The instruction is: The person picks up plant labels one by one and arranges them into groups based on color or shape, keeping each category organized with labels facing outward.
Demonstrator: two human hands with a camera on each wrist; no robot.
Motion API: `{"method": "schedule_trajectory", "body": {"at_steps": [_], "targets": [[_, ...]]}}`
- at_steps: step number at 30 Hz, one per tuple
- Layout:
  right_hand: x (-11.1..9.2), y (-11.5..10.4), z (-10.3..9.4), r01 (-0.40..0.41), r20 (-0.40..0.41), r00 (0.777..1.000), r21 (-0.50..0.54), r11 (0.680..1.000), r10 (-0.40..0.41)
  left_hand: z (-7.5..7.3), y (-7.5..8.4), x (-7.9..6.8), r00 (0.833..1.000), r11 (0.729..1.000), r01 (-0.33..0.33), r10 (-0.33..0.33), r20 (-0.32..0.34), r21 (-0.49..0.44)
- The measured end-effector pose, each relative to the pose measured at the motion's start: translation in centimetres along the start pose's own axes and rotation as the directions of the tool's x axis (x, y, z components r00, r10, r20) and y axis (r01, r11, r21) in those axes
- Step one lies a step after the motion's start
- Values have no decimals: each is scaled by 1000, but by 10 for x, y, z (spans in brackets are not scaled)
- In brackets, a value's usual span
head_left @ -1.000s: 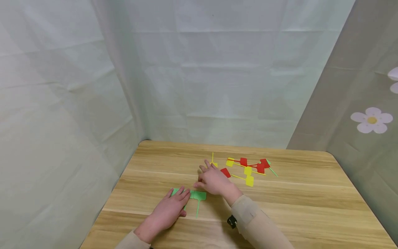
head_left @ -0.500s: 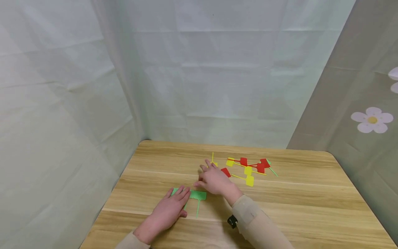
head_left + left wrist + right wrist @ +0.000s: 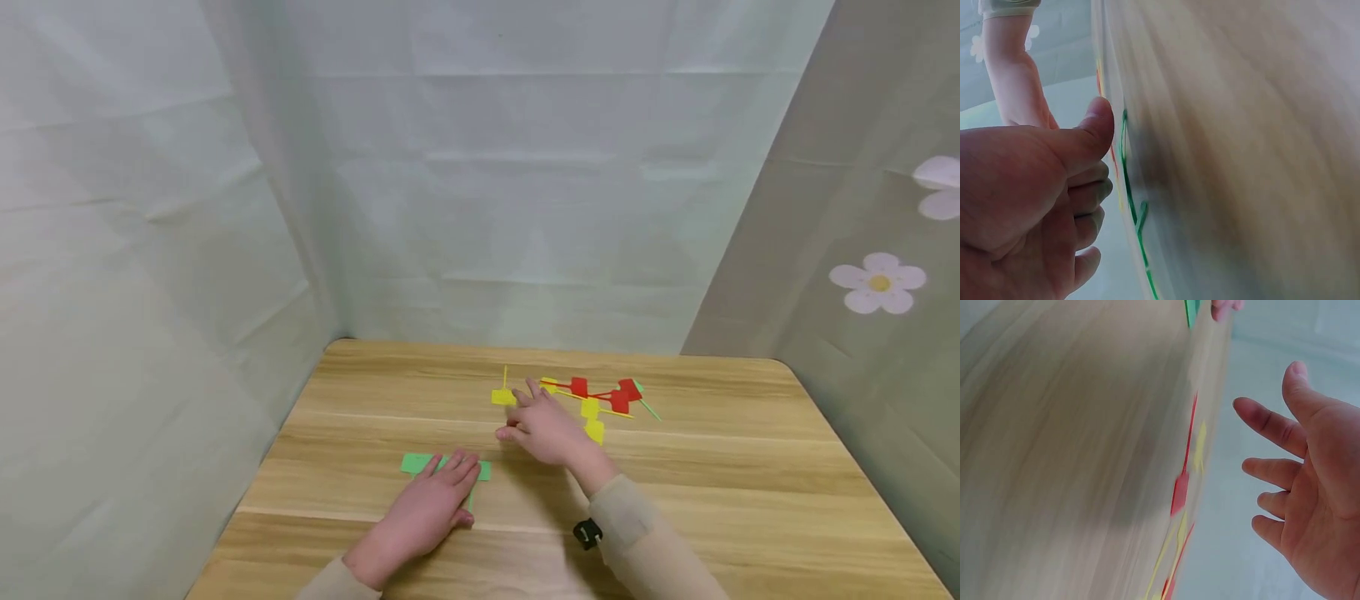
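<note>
My left hand [image 3: 437, 504] lies over a row of green flag-shaped tags [image 3: 415, 464], its extended fingers across their flat heads. A thin green stem shows beside the thumb. In the left wrist view the green tags [image 3: 1127, 181] appear edge-on beyond the fingers. My right hand [image 3: 551, 429] hovers over the table with loosely bent fingers and holds nothing. Just left of its fingertips is a yellow tag [image 3: 502, 397] with its stem pointing away. The right wrist view shows a red tag [image 3: 1180, 494] near that hand; in the head view the hand hides it.
Right of my right hand lies a loose cluster of red tags [image 3: 620, 401] and yellow tags [image 3: 590, 408], some overlapping. A green tag [image 3: 649, 408] pokes out at its right end. Pale cloth [image 3: 517, 208] hangs behind the wooden table [image 3: 712, 500] and along its sides.
My right hand has shifted right, uncovering the yellow tag and covering the red one. My left hand has slid right along the green tags, exposing their left end. The head view has turned slightly.
</note>
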State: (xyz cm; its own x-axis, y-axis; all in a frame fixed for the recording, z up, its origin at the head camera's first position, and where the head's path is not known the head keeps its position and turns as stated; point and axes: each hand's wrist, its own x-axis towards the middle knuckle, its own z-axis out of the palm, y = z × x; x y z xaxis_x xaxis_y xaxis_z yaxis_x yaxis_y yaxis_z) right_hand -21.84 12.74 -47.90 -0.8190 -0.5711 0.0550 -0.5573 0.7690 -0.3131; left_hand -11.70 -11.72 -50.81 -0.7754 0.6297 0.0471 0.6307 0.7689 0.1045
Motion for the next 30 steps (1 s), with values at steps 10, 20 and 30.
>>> {"method": "schedule_trajectory", "body": {"at_steps": [10,20,30], "targets": [[-14,17,-6,-90,-10,996,34,995,90,5,-1,1,1000,999,-2,1,25,34],[-30,27,-9,-112,-12,993,59,992,113,4,2,2,998,1000,19,-20,54,16],[-70,83,-16,-203,-63,976,104,974,210,6,7,3,997,999,46,-45,65,-9]]}}
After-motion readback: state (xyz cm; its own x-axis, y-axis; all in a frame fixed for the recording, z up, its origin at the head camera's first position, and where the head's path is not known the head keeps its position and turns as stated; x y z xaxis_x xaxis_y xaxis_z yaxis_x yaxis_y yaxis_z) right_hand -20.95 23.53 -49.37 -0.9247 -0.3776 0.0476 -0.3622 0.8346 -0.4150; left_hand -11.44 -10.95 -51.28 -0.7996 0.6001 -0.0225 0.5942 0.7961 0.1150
